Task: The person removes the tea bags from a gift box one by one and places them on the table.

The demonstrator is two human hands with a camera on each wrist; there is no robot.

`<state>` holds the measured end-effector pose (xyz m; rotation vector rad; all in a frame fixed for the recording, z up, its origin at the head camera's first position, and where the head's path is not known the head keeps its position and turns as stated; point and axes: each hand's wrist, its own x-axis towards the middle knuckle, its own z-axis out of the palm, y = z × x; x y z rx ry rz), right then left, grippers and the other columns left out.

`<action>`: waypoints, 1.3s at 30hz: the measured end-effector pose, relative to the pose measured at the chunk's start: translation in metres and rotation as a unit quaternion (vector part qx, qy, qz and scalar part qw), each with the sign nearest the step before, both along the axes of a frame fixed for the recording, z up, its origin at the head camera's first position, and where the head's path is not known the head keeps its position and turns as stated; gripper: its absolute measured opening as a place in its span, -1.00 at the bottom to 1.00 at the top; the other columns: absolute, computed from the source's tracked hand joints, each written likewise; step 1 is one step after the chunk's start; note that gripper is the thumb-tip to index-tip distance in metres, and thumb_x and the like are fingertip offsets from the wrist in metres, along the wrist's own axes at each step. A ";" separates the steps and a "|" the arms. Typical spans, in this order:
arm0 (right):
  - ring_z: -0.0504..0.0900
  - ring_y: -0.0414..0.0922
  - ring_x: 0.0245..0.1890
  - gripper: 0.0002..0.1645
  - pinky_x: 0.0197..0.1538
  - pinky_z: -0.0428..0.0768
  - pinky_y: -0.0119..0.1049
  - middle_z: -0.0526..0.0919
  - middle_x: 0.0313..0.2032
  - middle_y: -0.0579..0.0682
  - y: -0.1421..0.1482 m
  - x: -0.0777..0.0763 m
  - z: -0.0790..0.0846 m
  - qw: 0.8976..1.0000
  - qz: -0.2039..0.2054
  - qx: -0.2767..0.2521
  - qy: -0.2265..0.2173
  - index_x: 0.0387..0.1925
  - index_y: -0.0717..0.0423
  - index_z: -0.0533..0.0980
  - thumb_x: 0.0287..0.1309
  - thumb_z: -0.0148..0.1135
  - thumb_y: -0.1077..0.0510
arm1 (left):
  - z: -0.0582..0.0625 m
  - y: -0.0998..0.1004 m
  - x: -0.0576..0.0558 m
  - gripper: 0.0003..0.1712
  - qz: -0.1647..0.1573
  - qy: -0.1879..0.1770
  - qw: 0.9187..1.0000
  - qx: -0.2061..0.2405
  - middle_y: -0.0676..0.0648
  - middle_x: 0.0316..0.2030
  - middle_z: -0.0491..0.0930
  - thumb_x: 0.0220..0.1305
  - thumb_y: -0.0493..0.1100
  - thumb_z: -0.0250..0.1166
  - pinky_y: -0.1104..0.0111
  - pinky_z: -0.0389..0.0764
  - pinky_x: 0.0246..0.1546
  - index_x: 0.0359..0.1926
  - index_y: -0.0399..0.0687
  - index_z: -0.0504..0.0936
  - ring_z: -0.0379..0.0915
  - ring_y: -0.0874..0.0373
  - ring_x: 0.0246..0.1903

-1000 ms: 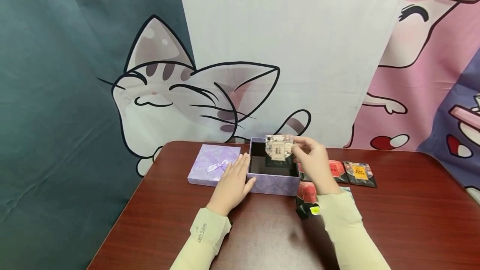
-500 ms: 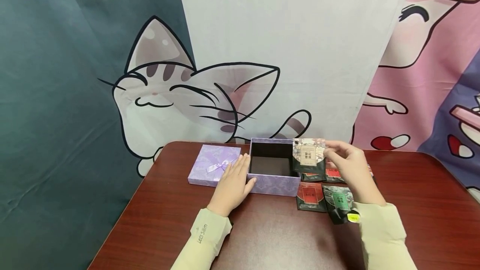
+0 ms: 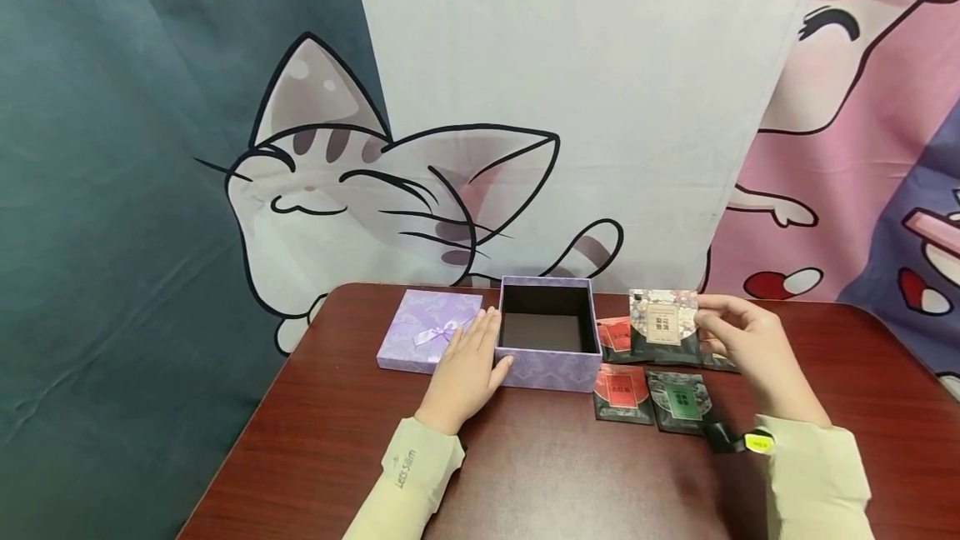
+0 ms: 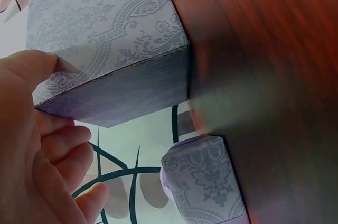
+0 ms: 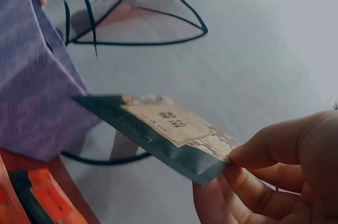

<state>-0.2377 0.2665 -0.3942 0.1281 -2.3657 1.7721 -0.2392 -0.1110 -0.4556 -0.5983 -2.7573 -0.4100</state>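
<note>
My right hand (image 3: 746, 348) pinches a flat tea sachet (image 3: 663, 325) by its right edge, thumb on top in the right wrist view. The sachet has a floral top, a cream label and a dark lower part. It overlaps other sachets in the head view. My left hand (image 3: 463, 369) rests against the left side of an open purple patterned gift box (image 3: 547, 371), fingers straight, thumb at its front face. In the left wrist view, the thumb lies on the box's front wall (image 4: 111, 28). The box's dark inside (image 3: 547, 330) shows no contents.
A matching purple lid (image 3: 408, 327) with a ribbon bow lies left of the box. Several sachets lie to its right: a red one (image 3: 622, 394) and a green one (image 3: 681, 401) in front, another red one (image 3: 615, 336) behind. A cartoon cloth hangs behind the table.
My right hand has carried the floral sachet rightward from over the box to above the sachets on the right. The left hand stays by the box.
</note>
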 end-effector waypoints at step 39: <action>0.37 -0.20 -0.61 -0.61 -0.48 0.45 -0.34 0.50 -0.47 -0.10 0.091 -0.002 -0.043 0.967 0.022 0.139 -0.214 0.01 0.75 0.25 0.33 -0.15 0.40 | -0.003 0.000 -0.003 -0.22 -0.014 -0.025 0.999 0.017 -0.18 0.54 0.14 0.54 0.09 0.07 -0.02 0.12 0.48 0.56 -0.24 0.12 0.00 -0.05 0.54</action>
